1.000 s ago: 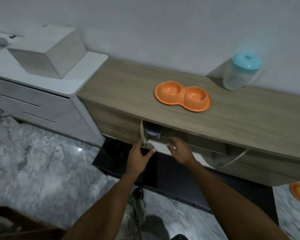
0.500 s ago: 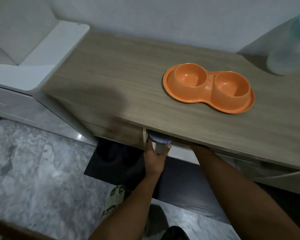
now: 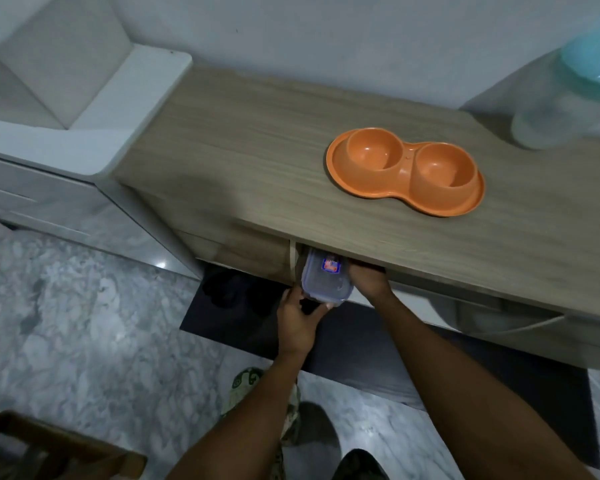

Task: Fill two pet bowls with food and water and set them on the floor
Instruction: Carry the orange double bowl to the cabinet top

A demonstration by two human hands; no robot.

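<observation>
An orange double pet bowl [image 3: 405, 174] sits empty on the wooden cabinet top [image 3: 257, 161]. A clear jug with a teal lid [image 3: 565, 95] stands at the back right against the wall. Below the cabinet's front edge, a clear plastic lidded container [image 3: 326, 280] with a blue and red sticker sticks half out of the open shelf. My left hand [image 3: 300, 318] grips its near end from below. My right hand [image 3: 368, 280] holds its right side, fingers partly hidden under the cabinet top.
A white marble-look unit [image 3: 84, 140] adjoins the cabinet on the left. A dark lower shelf [image 3: 343, 341] juts out under the cabinet. Grey marble floor [image 3: 84, 323] lies below, with a wooden piece [image 3: 49, 452] at the bottom left.
The container has come further out of the shelf, its lid now in view. Both hands have closed round it. The camera has moved slightly closer.
</observation>
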